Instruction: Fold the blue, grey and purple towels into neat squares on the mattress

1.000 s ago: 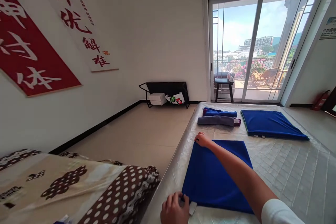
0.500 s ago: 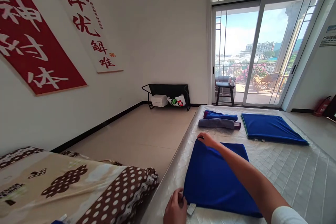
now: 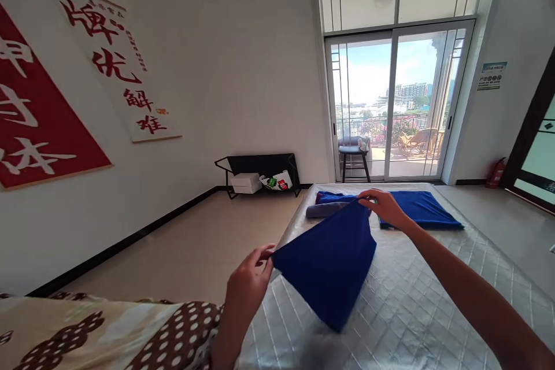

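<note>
A folded blue cloth (image 3: pixel 329 263) hangs between my two hands above the plastic-covered mattress (image 3: pixel 416 300), its lower part drooping to a point. My left hand (image 3: pixel 251 272) pinches one corner at the near left. Farther off, my right hand (image 3: pixel 381 206) is closed on another corner, with that arm reaching in from the right. Behind the cloth lie a rolled grey cloth (image 3: pixel 323 210) and a rolled blue cloth (image 3: pixel 329 197). Another blue cloth (image 3: pixel 422 209), folded flat, rests on the far part of the mattress, partly behind my right hand.
A bed with a brown polka-dot cover (image 3: pixel 173 335) stands at the lower left. By the far wall a black rack (image 3: pixel 264 163) holds a white box (image 3: pixel 245 182) and a bag. Sliding glass doors (image 3: pixel 392 107) and a dark stool (image 3: pixel 353 153) are beyond the mattress.
Both hands have lifted the blue cloth off the mattress by its corners, so it now hangs. The head view has turned right and tilted up.
</note>
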Available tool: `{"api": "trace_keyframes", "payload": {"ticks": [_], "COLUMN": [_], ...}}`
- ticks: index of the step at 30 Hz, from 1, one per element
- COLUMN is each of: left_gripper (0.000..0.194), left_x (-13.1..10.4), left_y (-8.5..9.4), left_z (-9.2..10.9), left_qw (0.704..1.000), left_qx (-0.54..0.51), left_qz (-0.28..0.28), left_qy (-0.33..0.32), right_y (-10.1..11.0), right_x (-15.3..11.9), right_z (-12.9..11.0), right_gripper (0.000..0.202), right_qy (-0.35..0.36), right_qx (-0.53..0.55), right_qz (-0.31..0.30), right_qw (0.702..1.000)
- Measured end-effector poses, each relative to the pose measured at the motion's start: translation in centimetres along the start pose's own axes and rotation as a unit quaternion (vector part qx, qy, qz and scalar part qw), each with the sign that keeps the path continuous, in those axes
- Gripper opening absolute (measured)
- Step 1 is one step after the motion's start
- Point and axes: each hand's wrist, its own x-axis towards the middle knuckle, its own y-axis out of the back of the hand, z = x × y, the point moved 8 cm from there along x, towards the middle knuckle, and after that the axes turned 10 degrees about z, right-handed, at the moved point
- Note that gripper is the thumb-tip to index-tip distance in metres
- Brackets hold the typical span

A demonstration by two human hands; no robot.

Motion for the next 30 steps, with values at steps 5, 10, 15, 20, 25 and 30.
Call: {"api": "trace_keyframes", "payload": {"ticks": [5, 10, 15, 20, 25, 30], "left_gripper": [0.026, 0.025, 0.028, 0.033, 0.032, 0.025], "left_x": [3.6, 4.9, 5.7, 5.7, 4.0, 1.3], "left_y": [2.8, 3.3, 1.2, -0.8, -0.3, 0.9], "left_z": [8.2, 12.5, 12.9, 13.0, 14.3, 16.1], "left_qw": [0.991, 0.973, 0.975, 0.976, 0.968, 0.961], "left_qx": [-0.045, -0.048, -0.031, -0.025, -0.056, -0.108], "left_qz": [0.052, 0.08, 0.057, 0.035, 0.035, -0.022], "left_qy": [-0.112, -0.211, -0.212, -0.212, -0.241, -0.254], "right_y": [8.0, 12.0, 13.8, 14.4, 16.0, 19.4], "right_x": [-1.5, -4.0, -6.2, -7.5, -9.7, -12.8], "right_z": [-2.0, -3.9, -5.1, -5.6, -6.6, -6.2], "right_gripper": [0.042, 0.042, 0.045, 0.045, 0.047, 0.049], "right_qy": [-0.056, -0.072, -0.071, -0.076, -0.063, -0.115], "right_qx": [0.053, 0.031, -0.008, -0.067, -0.102, -0.091], "right_qz": [0.097, 0.128, 0.141, 0.147, 0.163, 0.176], "right_qw": [0.992, 0.989, 0.987, 0.984, 0.979, 0.973]}}
